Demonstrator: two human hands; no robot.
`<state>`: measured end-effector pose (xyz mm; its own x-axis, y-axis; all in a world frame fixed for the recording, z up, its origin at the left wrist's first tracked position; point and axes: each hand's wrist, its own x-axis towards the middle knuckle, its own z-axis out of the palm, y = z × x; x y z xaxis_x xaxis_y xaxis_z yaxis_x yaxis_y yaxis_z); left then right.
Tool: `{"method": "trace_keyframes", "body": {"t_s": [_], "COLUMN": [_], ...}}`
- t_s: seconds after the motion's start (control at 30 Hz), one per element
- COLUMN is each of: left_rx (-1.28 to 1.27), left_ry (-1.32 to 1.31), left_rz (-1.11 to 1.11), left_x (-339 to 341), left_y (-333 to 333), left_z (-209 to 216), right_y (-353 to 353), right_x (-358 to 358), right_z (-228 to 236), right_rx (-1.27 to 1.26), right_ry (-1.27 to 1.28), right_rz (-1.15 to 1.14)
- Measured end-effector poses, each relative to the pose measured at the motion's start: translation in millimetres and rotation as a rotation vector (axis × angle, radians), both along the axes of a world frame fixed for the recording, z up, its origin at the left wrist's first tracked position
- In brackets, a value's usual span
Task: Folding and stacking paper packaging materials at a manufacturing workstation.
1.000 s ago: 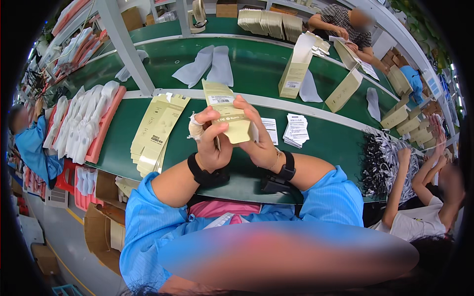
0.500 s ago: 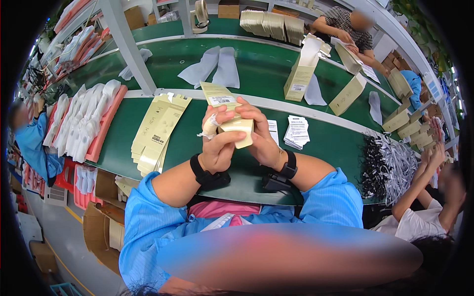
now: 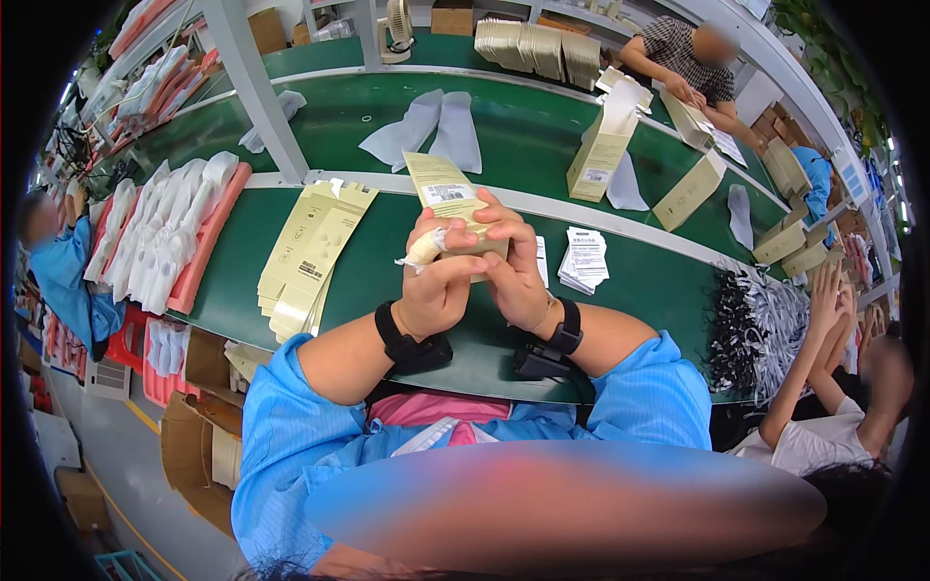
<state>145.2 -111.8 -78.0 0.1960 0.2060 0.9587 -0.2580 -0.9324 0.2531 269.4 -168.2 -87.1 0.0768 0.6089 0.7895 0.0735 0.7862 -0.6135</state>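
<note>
Green tabletop [image 3: 373, 261] runs across the workroom, with a fanned pile of flat cartons [image 3: 310, 247] at the left and a stack of white printed sheets [image 3: 584, 259] at the right. Between them, held up before the person, is a pale yellow-green carton [image 3: 438, 176], its labelled panel pointing away. The left hand [image 3: 434, 281], one finger wrapped in white, pinches its near end between thumb and fingers; the right hand [image 3: 518, 271] curls closed around the opposite side, thumb near the other thumb. The carton looks light, its thin card fairly stiff along the creases but easily dented mid-panel, and its smooth face may slip a little. Side edges near the folds seem the safest hold; the fingers hide the near end's flaps.
</note>
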Motion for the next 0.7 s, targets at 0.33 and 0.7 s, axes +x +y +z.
{"method": "trace_keyframes", "body": {"t_s": [0.33,0.7], "left_rx": [-0.092,-1.503], "left_ry": [-0.095,0.020], "left_rz": [-0.010,-1.129], "left_x": [6,-4], "left_y": [4,39], "left_z": [-6,14], "right_y": [5,10], "right_x": [-2,22], "right_z": [3,16], "right_rx": [0.078,0.159], "right_ry": [-0.072,-0.715], "right_rz": [-0.090,-0.209]}}
